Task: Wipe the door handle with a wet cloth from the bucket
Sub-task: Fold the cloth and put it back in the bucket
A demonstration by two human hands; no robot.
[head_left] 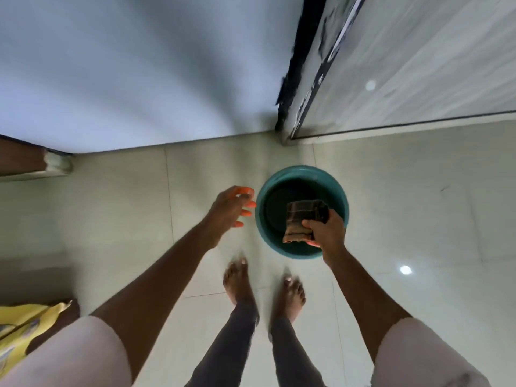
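Observation:
A round teal bucket (261, 219) stands on the tiled floor just ahead of my bare feet. My right hand (326, 233) grips a folded dark checked cloth (304, 216) and holds it over the bucket's dark inside. My left hand (231, 208) hovers to the left of the bucket's rim with its fingers spread and nothing in it. No door handle is in view.
A pale wall (139, 79) rises straight ahead. To its right runs a dark door frame (296, 74) with a glossy panel (418, 65). A brown wooden edge (25, 160) sits at the left, and yellow fabric (22, 325) lies at the lower left.

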